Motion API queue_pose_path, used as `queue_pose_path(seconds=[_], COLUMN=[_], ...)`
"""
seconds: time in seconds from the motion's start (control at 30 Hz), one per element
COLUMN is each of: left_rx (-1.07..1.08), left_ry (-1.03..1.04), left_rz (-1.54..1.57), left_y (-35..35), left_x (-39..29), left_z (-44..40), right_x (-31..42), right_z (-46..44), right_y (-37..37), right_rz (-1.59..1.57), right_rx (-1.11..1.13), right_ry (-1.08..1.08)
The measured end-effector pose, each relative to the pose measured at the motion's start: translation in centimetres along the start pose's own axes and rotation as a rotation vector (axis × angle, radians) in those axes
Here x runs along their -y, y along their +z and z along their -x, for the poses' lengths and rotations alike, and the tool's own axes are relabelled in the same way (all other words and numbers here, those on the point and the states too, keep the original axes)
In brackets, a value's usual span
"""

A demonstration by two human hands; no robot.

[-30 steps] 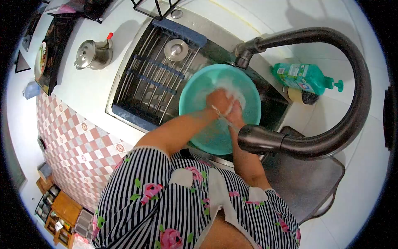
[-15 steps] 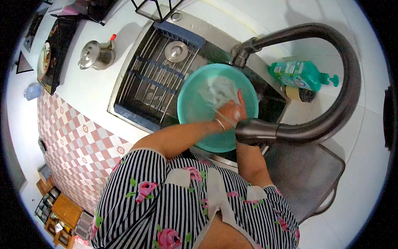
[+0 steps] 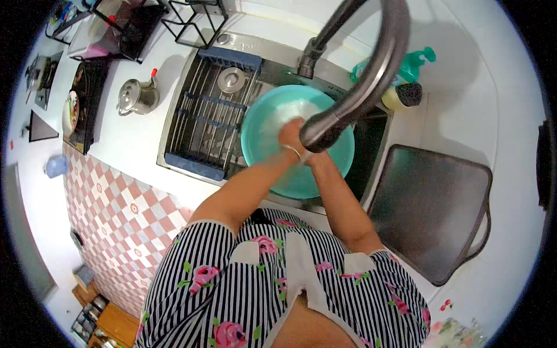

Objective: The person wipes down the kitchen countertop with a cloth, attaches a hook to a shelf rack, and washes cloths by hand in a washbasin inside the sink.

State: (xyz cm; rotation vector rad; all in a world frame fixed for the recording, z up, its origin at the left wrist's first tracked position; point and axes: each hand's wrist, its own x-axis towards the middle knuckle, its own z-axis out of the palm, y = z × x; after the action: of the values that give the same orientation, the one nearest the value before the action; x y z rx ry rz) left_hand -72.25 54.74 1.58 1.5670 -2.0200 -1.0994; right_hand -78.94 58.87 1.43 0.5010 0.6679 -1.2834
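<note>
A turquoise basin (image 3: 250, 139) stands in the sink with cloudy water and a blurred white mass (image 3: 297, 109), cloth or suds, in it. My left hand (image 3: 292, 136), with a pale bangle at the wrist, reaches down beside that mass. Its fingers look curled, but what they hold is hidden. Only the wrist part of my right hand (image 3: 316, 158) shows, close against the left; the dark faucet head (image 3: 319, 133) covers its fingers. Both hands are over the middle of the basin.
The curved faucet neck (image 3: 389, 64) arches over the basin. Left of it lies a drying rack (image 3: 203, 116) across the sink. A metal pot (image 3: 138, 96) is on the counter, a dark tray (image 3: 429, 209) at right, and a green bottle (image 3: 409, 66) behind.
My view has shifted, so the faucet now crosses over the basin and hides my right fingers. My hands remain in the basin; the white mass has changed shape.
</note>
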Motion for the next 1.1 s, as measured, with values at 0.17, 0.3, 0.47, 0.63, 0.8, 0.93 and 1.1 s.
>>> queue_pose_path(seconds=[0.17, 0.3, 0.47, 0.63, 0.8, 0.93, 1.1], left_rx=[0.044, 0.885, 0.598, 0.392, 0.587, 0.388, 0.316], left_ry=[0.040, 0.166, -0.102, -0.341, -0.781, -0.520, -0.217], left_rz=[-0.080, -0.126, -0.404, 0.226, 1.338, 1.517, 0.306], left_y=[-5.9, -1.6, -3.2, -5.0, 0.6, -2.7, -4.2], left_x=[3.0, 9.5, 10.6, 7.8, 13.1, 9.6, 8.5], left_z=[-0.7, 1.3, 0.0, -2.3, -5.0, -5.2, -5.1], right_x=[4.8, 4.7, -4.3, -0.8, 1.7, 4.6, 5.9], right_z=[2.3, 2.2, -0.9, -0.7, 7.1, 5.1, 5.3], right_y=[3.9, 2.6, -4.4, -4.8, 3.7, 1.3, -0.3], right_rz=[0.583, 1.364, 2.332, 1.454, 0.845, 1.408, 1.488], right_rx=[-0.350, -0.818, -0.870, -0.245, 0.046, -0.110, -0.698], right_ry=[-0.453, -0.470, -0.618, -0.380, -0.124, -0.512, -0.654])
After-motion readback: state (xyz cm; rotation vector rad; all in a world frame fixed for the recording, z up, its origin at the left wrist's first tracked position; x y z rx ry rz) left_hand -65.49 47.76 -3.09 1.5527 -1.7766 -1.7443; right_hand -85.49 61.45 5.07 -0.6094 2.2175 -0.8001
